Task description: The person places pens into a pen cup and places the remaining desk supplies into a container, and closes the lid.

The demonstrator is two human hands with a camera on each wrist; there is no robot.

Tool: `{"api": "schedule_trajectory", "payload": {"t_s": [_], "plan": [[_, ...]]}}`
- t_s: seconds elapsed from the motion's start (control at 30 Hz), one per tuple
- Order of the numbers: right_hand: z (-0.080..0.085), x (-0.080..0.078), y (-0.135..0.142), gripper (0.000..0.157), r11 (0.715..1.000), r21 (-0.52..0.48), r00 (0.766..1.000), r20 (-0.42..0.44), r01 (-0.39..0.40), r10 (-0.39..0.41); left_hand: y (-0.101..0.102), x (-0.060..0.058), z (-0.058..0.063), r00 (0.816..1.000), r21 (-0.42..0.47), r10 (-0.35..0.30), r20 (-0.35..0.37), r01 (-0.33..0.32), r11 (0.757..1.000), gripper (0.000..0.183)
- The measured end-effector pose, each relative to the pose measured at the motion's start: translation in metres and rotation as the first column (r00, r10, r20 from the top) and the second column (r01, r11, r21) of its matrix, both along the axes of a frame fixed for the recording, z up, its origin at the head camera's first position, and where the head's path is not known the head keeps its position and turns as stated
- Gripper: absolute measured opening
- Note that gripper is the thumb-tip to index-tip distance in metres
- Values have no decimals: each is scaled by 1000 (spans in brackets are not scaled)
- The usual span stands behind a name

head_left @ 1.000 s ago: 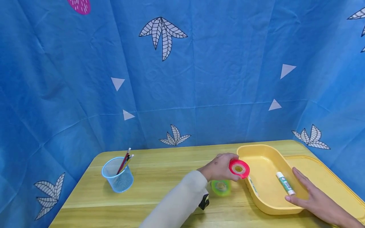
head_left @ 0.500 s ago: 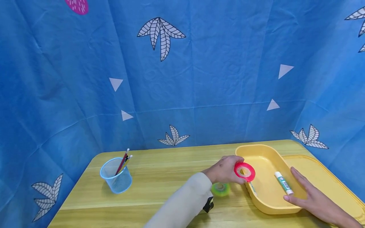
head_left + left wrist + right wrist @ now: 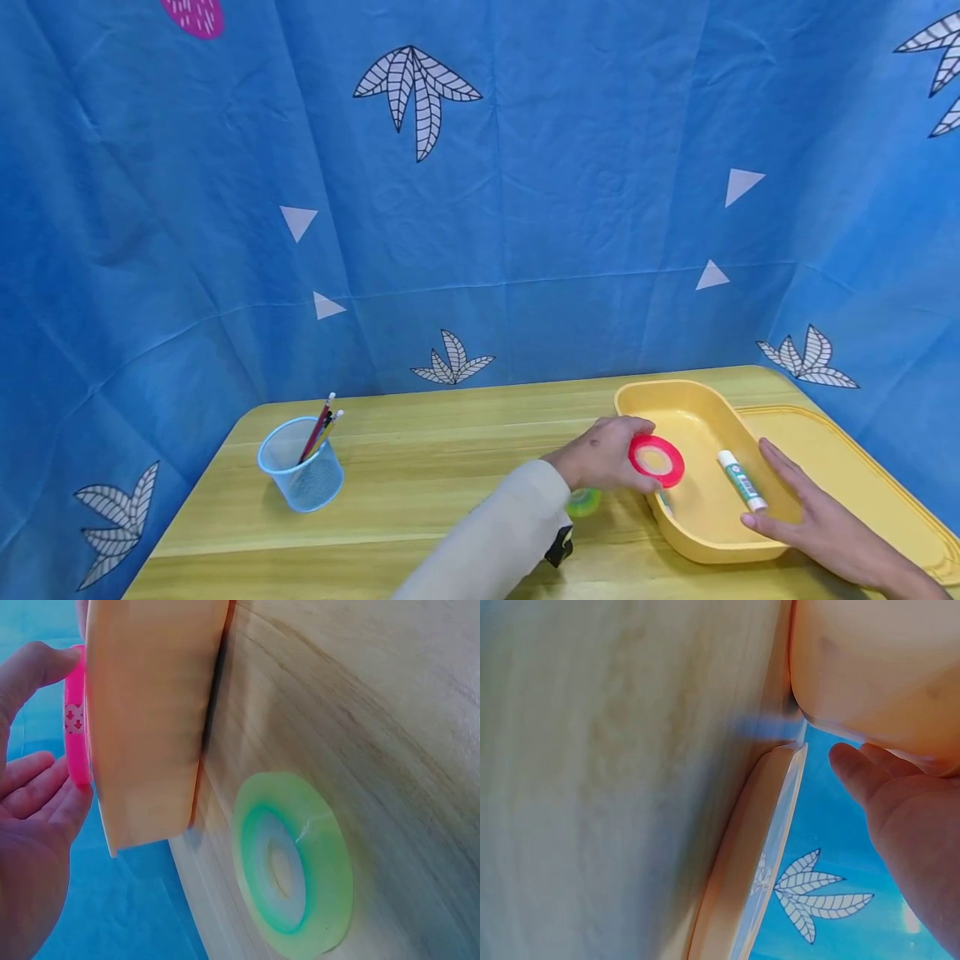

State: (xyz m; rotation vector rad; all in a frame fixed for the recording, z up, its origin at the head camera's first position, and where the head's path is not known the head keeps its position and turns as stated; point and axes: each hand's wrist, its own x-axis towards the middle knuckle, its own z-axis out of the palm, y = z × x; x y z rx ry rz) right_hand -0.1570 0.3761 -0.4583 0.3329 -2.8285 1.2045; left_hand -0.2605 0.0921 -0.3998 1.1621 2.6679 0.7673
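Observation:
My left hand (image 3: 609,454) pinches a pink roll of tape (image 3: 676,460) between thumb and fingers, over the left rim of a yellow box (image 3: 708,529). Seen from the left wrist, the roll (image 3: 76,720) stands edge-on right at the box's rim. A glue stick (image 3: 742,481) lies inside the box, and a small pale-green and white thing by the left wall is mostly hidden. My right hand (image 3: 817,521) rests at the box's right side with fingers extended, its thumb over the rim. A green roll of tape (image 3: 330,870) lies on the table beside the box, partly hidden by my left wrist in the head view.
A yellow lid (image 3: 847,479) lies to the right of the box, partly behind my right hand. On the left of the wooden table (image 3: 420,475) stands a light-blue mesh cup (image 3: 307,483) with several pencils (image 3: 321,435). A blue patterned curtain (image 3: 555,208) hangs behind.
My left hand has moved right and slightly down with the pink tape, over the box's left rim. My right hand keeps its place at the box. The head view has shifted slightly.

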Motion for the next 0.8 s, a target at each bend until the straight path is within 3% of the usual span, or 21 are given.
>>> {"api": "schedule_trajectory", "payload": {"t_s": [0.37, 0.57, 0.8], "plan": [[0, -1, 0, 96, 1000, 14, 1000, -7, 0, 0, -6, 1, 0, 999, 14, 7, 48, -7, 1000, 74], [4, 1, -3, 95, 1000, 14, 1000, 6, 8, -8, -20, -2, -4, 998, 28, 6, 61, -8, 1000, 74], [4, 1, -4, 94, 1000, -23, 999, 42, 1, 0, -42, -6, -9, 988, 33, 46, 146, -52, 998, 73]]}}
